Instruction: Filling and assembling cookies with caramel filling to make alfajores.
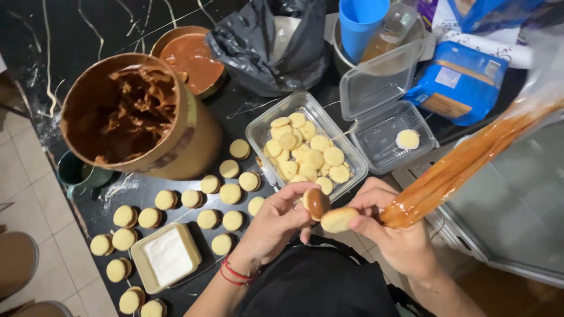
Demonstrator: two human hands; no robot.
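My left hand point(276, 220) holds a small round biscuit point(316, 202) topped with brown caramel spread. My right hand point(390, 232) pinches a plain biscuit point(338, 219) beside it and also grips a long clear piping bag point(464, 161) of caramel that runs up to the right. Just beyond my hands stands a clear plastic tray point(257, 134) full of plain pale biscuits. Several filled sandwich biscuits point(230, 193) lie on the dark counter to the left.
A big tub of brown caramel spread point(135, 114) stands at left, its lid point(191, 56) behind. An open clear box point(376, 135) holds one biscuit. A cream dish of white powder point(167, 255), a black bag point(264, 47), a blue cup point(359, 23) and blue packets point(458, 82) surround them.
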